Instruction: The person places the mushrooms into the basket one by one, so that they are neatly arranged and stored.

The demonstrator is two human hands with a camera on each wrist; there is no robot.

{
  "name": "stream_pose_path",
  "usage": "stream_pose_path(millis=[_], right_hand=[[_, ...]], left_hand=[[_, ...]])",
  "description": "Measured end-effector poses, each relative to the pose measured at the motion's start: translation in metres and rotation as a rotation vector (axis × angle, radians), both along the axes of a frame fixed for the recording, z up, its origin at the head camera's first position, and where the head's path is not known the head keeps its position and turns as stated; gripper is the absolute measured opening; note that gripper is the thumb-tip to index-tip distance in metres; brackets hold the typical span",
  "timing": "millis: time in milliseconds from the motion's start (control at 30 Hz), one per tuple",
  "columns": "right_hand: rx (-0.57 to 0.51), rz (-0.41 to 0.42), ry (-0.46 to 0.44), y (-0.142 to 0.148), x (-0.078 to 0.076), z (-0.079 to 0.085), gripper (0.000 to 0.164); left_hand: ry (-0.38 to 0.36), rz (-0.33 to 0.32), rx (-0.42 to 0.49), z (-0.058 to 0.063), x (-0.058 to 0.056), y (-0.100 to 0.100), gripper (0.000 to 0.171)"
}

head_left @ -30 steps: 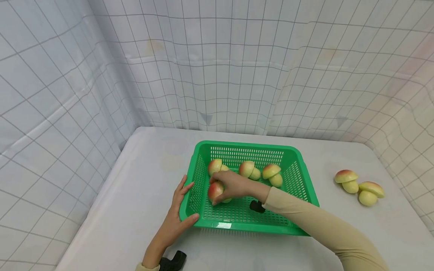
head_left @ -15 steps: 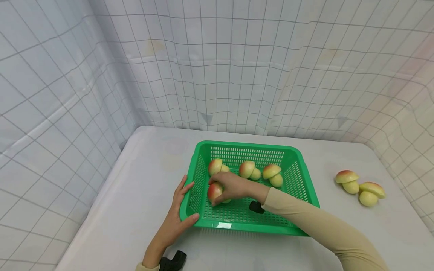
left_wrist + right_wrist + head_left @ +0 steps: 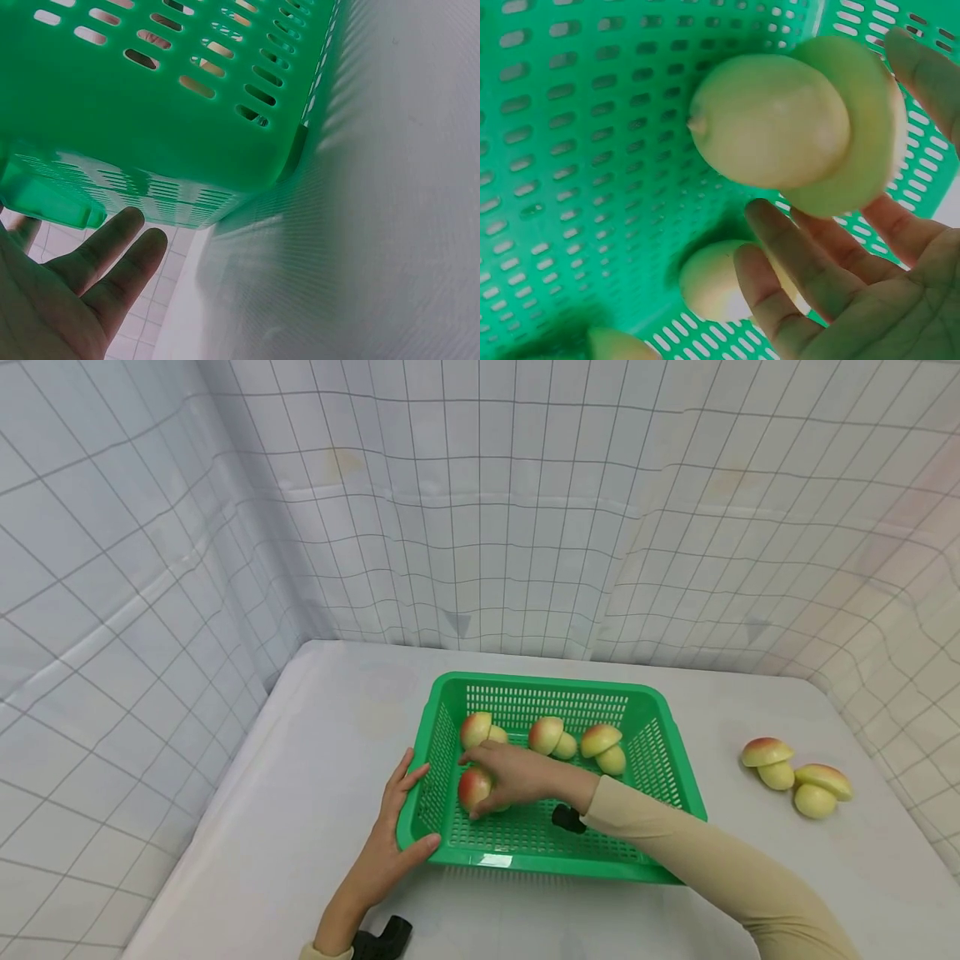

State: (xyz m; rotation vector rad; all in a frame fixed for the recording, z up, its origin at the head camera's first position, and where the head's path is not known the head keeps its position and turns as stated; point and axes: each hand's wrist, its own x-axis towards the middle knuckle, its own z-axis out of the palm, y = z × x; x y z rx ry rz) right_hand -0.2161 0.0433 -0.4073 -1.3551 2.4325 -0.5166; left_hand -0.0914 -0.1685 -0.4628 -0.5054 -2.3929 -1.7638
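A toy mushroom (image 3: pixel 475 788) with a red-and-yellow cap lies in the front left of the green basket (image 3: pixel 555 870). My right hand (image 3: pixel 516 772) is around its cap, fingers loosely spread; in the right wrist view the thumb and a finger are close to the cap edge of that mushroom (image 3: pixel 772 120), and whether they touch it is unclear. At the basket's left front corner, my left hand (image 3: pixel 382 852) rests with straight, spread fingers along the side and thumb at the front rim. Three more toy mushrooms, left (image 3: pixel 476 729), middle (image 3: pixel 546 735) and right (image 3: pixel 602 740), form a back row.
Two toy mushrooms, one nearer (image 3: pixel 813 799) and one farther (image 3: pixel 765 752), lie on the white table (image 3: pixel 300 777) to the right of the basket. White gridded cloth (image 3: pixel 480 527) stands behind and along both sides.
The fingers of my right hand have loosened and spread a little away from the mushroom's cap. My left hand and the basket have stayed in place.
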Motion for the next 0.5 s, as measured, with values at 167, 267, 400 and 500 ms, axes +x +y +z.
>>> stream_pose_path(millis=[167, 267, 400, 500], right_hand=[[-0.013, -0.006, -0.021, 0.008, 0.0, 0.014, 0.067], [-0.017, -0.011, -0.025, 0.017, 0.0, 0.026, 0.067], [-0.006, -0.05, -0.062, 0.039, 0.0, 0.045, 0.065], [-0.015, -0.116, -0.075, 0.059, 0.001, 0.061, 0.063]], left_hand=[[-0.006, -0.005, 0.008, 0.0, 0.0, 0.0, 0.076], [-0.007, -0.005, 0.009, 0.0, 0.0, 0.0, 0.076], [-0.001, -0.004, 0.01, -0.001, -0.001, 0.0, 0.076], [0.006, -0.005, 0.011, -0.001, -0.001, -0.001, 0.077]])
